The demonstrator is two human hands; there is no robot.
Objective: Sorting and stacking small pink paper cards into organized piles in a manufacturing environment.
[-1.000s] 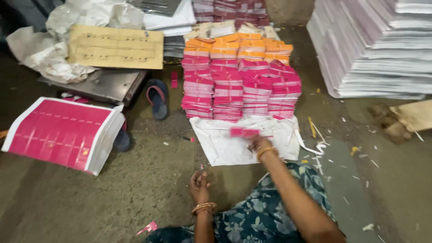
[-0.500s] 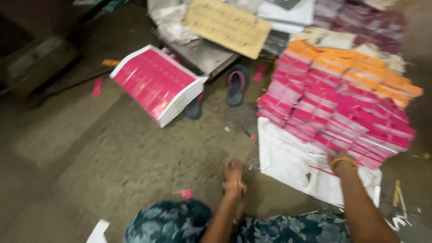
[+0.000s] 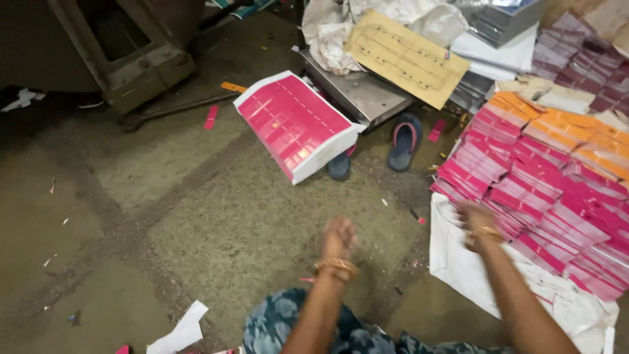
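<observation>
A dusty concrete floor strewn with paper scraps, a worn wooden frame in dim light.

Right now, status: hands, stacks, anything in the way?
Left hand fisted on the floor, holding nothing visible. Right hand blurred at the edge of the pink stacks, grip unclear. Stacks sit on a white sheet. Nothing between hands and stacks.

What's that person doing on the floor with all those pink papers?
A person sits on the floor. The right hand reaches to the pink stacks piled on a white sheet; it is too blurred to tell whether it holds anything. The left hand rests on the bare floor. Another pink-topped pile sits farther off.
</observation>
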